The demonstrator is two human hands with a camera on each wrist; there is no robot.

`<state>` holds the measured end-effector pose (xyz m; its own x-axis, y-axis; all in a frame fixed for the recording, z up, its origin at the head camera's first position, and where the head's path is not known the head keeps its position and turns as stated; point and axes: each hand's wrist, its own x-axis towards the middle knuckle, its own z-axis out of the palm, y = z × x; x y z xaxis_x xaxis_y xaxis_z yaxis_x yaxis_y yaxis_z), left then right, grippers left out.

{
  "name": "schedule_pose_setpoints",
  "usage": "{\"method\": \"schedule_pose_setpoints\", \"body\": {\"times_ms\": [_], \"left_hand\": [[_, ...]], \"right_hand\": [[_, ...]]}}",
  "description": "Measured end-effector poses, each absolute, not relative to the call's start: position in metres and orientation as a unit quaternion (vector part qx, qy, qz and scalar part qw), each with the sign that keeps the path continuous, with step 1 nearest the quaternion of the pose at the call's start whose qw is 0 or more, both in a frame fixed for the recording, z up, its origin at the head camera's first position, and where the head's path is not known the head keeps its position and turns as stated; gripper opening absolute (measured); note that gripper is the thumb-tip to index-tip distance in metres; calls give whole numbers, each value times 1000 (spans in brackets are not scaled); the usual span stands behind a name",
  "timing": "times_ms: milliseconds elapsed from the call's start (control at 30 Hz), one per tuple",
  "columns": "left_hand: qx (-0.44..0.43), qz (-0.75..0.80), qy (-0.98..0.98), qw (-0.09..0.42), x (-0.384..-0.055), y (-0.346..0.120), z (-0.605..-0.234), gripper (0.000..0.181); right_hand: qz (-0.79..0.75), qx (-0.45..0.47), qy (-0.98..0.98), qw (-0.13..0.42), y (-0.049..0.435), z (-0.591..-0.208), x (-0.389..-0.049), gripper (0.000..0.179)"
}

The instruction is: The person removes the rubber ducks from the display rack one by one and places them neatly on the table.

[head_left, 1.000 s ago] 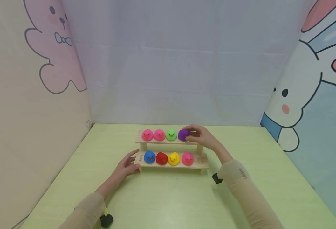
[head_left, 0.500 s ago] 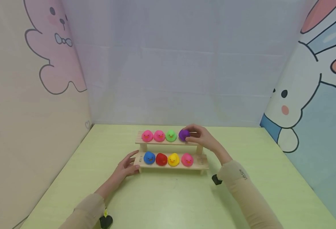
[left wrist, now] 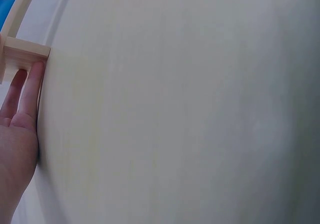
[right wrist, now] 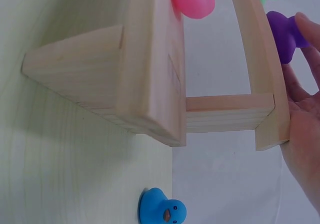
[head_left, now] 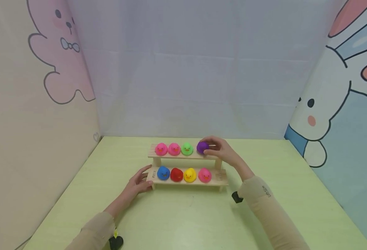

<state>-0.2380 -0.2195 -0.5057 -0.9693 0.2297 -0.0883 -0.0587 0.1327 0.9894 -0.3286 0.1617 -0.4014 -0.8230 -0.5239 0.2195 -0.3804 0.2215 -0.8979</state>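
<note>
We see the right hand [head_left: 220, 149] pinching the purple duck [head_left: 201, 147] between thumb and fingers, at the end of the upper shelf nearest that hand. The left hand [head_left: 137, 180] grips its own end of the wooden stand [head_left: 216, 175], thumb at the front edge and forefinger at the back corner. From the purple duck towards the left hand's side, we find a green duck [head_left: 187, 149] and two pink ducks [head_left: 174, 149]. Along the lower shelf, starting beside the left hand, we count a blue duck [head_left: 163, 173], a red duck [head_left: 176, 175], a yellow duck [head_left: 190, 175] and another pink duck [head_left: 205, 175]. Past the right hand's end, we spot a second blue duck [right wrist: 159, 207] on the table [head_left: 189, 222].
</note>
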Motion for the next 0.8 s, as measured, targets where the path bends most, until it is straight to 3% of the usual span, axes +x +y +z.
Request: {"method": "schedule_pose_setpoints", "body": {"times_ms": [800], "left_hand": [[57,658,743,111,-236,-218,-503,67]], "right_hand": [[-555,-291,776,71,163,-400,-328,41]]}}
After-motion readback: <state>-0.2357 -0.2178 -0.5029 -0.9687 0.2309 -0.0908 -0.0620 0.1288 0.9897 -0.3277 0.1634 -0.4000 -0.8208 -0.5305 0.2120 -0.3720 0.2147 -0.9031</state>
